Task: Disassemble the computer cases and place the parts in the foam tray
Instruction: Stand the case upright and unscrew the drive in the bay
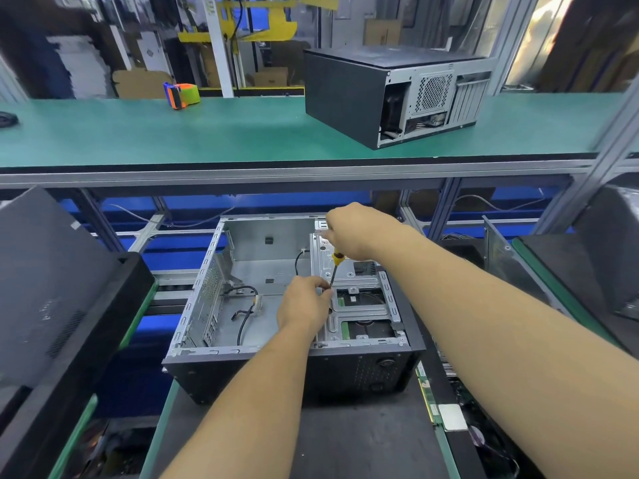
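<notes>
An open computer case [207, 295] lies on its side on the bench in front of me, its inside mostly bare with a few loose black cables [247, 316]. A metal drive cage [359, 299] fills its right part. My right hand [349, 233] grips the yellow handle of a screwdriver [334, 269], which points down at the cage's left edge. My left hand [304, 304] pinches the screwdriver's tip against the cage. No foam tray is clearly in view.
A second, closed computer case [345, 95] stands on the green upper shelf [207, 133], with an orange and green tape dispenser [181, 94] to its left. Black panels [52, 288] lean at the left. Circuit boards [428, 392] lie at the right of the bench.
</notes>
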Tool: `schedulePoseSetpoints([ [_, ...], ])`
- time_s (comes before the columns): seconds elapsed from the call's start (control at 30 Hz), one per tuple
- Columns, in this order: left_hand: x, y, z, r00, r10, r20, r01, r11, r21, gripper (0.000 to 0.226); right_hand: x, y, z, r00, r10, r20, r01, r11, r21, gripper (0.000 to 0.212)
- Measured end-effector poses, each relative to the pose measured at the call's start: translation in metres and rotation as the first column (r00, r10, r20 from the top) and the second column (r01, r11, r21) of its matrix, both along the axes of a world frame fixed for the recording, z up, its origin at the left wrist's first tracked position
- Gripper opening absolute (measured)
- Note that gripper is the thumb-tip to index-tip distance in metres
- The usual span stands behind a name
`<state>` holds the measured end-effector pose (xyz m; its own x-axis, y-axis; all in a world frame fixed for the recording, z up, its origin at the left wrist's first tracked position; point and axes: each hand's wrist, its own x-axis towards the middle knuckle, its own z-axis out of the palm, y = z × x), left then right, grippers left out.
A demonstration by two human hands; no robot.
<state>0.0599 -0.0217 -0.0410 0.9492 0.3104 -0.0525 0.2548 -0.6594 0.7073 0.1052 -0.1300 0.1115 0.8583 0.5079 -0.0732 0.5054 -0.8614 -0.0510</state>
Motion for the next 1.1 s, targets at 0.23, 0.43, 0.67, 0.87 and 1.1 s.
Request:
schedulePoseSetpoints([
  [0.23, 0.0002, -0.005, 0.0, 0.999, 0.045, -0.006, -0.045, 0.999, -0.007, 0.01, -0.0023, -0.0023, 0.003, 0.99, 0.087, -0.115, -0.073, 0.99, 0.121, 0.019],
  [0.43, -0.0025, -0.0084, -0.0018, 0.998, 0.065, 0.022, -0.065, 0.998, 0.0, 0.011, -0.0009, 0.0015, -0.0021, 0.998, -0.017, 0.063, 0.019, 0.999, -0.034, 0.028],
  [0.67, -0.0038, -0.0089, -0.0034, 0.997, 0.058, 0.049, -0.061, 0.997, 0.043, 0.014, -0.0042, 0.0024, 0.0043, 0.988, 0.071, -0.135, -0.057, 0.993, 0.108, 0.019],
  [0.87, -0.0033, -0.0082, -0.0076, 0.997, 0.047, 0.059, -0.051, 0.997, 0.063, 0.015, -0.0029, 0.0066, 0.0031, 1.0, 0.001, 0.007, -0.001, 1.0, -0.016, 0.02],
  [1.1, -0.0023, -0.0089, -0.0089, 0.996, 0.05, 0.068, -0.056, 0.994, 0.095, 0.014, -0.0043, 0.0028, 0.0035, 0.995, 0.01, -0.099, -0.004, 0.998, 0.057, 0.022],
])
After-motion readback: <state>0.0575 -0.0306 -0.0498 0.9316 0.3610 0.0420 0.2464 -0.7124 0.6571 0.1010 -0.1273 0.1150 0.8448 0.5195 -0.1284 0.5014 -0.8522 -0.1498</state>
